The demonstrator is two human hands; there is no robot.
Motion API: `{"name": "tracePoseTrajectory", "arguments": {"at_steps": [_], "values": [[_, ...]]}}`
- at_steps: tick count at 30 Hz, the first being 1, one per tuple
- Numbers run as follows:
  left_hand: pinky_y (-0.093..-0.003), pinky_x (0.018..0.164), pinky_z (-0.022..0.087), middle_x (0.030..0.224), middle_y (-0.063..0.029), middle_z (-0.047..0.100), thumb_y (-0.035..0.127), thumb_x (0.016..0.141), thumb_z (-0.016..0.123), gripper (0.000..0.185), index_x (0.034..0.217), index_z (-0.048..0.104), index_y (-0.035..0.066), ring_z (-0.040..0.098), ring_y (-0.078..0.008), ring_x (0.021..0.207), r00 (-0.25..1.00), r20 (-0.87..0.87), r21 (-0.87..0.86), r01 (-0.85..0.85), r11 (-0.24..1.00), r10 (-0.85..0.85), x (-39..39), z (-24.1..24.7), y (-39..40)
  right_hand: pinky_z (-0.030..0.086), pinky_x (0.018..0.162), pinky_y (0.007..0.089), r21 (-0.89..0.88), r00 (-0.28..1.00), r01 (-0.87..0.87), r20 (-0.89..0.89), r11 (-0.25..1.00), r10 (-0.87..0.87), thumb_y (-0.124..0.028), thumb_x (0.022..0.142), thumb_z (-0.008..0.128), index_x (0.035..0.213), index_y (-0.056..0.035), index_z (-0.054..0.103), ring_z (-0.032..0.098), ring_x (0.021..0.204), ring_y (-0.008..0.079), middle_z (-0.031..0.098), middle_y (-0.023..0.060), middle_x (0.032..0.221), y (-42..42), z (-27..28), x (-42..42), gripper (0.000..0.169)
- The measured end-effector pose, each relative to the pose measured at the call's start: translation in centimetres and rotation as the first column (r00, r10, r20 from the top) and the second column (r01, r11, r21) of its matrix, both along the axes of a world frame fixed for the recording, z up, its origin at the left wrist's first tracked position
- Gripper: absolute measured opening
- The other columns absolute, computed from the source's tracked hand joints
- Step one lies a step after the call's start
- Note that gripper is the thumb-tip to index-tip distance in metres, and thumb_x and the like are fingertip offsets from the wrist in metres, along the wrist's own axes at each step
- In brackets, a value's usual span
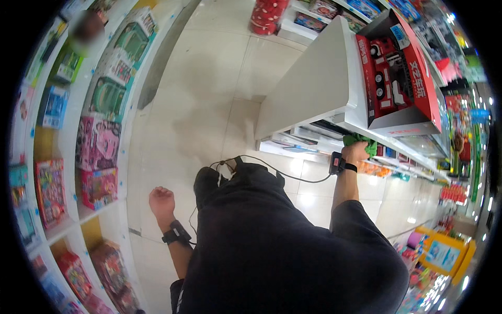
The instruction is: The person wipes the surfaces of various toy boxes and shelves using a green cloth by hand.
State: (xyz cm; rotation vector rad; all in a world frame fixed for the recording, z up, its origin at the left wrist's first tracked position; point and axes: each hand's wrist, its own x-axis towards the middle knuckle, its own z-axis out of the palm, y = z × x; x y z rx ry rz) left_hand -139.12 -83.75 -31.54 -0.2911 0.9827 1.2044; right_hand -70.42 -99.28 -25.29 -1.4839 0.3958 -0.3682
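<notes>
My right hand [354,151] grips a crumpled green cloth [366,144] against the front edge of a white shelf unit [355,117]. A strapped device with a cable sits on that wrist. Just above the cloth, a red boxed toy fire truck [386,78] stands on the unit's top. Below the edge, flat boxed goods [319,131] lie in the lower compartments. My left hand [162,202] hangs over the tiled floor with its fingers curled in, and I see nothing in it. It also wears a strapped wrist device.
White shelving [131,157] with several toy boxes runs along the left, including a pink box [98,143]. A red cylindrical container [267,17] stands on the floor ahead. A yellow display stand [445,253] is at the lower right. One person's blurred head [86,31] appears at the upper left.
</notes>
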Motion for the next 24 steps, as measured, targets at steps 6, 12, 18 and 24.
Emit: {"name": "tracePoseTrajectory", "arguments": {"at_steps": [6, 12, 18, 24], "values": [[-0.0308, 0.064, 0.045, 0.076, -0.002, 0.061, 0.017, 0.092, 0.05, 0.014, 0.083, 0.058, 0.009, 0.057, -0.016, 0.069, 0.973, 0.026, -0.052, 0.23, 0.972, -0.229, 1.0, -1.7, 9.0, 0.05, 0.085, 0.0396, -0.119, 0.979, -0.149, 0.121, 0.982, 0.164, -0.021, 0.089, 0.061, 0.123, 0.0056, 0.049, 0.06, 0.099, 0.0301, 0.058, 0.0204, 0.12, 6.4, -0.6, -6.8, 0.045], [-0.0309, 0.063, 0.044, 0.076, -0.0003, 0.057, 0.019, 0.092, 0.047, 0.016, 0.083, 0.056, 0.01, 0.054, -0.0153, 0.068, 0.928, 0.018, -0.11, 0.371, 0.922, -0.371, -2.4, -1.2, 16.2, 0.046, 0.09, 0.0458, -0.692, 0.972, -0.169, 0.0, 0.701, 0.235, -0.021, 0.082, 0.067, 0.123, 0.0074, 0.051, 0.058, 0.105, 0.0421, 0.06, 0.028, 0.115, 8.8, -4.8, -12.0, 0.052], [-0.0294, 0.062, 0.042, 0.074, 0.0005, 0.057, 0.017, 0.089, 0.052, 0.01, 0.082, 0.054, 0.012, 0.054, -0.0136, 0.068, 0.877, -0.059, -0.173, 0.462, 0.87, -0.478, -8.3, -3.2, 23.8, 0.048, 0.081, 0.0399, -0.65, 0.88, -0.447, -0.196, 0.615, 0.433, -0.019, 0.082, 0.066, 0.114, 0.0049, 0.059, 0.061, 0.092, 0.0324, 0.065, 0.0194, 0.098, 4.5, -6.1, -18.1, 0.04], [-0.0292, 0.061, 0.041, 0.075, -0.0016, 0.056, 0.016, 0.088, 0.052, 0.008, 0.082, 0.053, 0.011, 0.052, -0.0155, 0.066, 0.742, -0.131, -0.175, 0.636, 0.752, -0.658, -4.9, -4.6, 30.2, 0.052, 0.072, 0.0322, -0.229, 0.688, -0.655, -0.574, 0.72, 0.443, -0.012, 0.081, 0.066, 0.11, 0.002, 0.063, 0.063, 0.083, 0.0164, 0.067, 0.008, 0.093, -7.1, -10.5, -34.5, 0.032]]}}
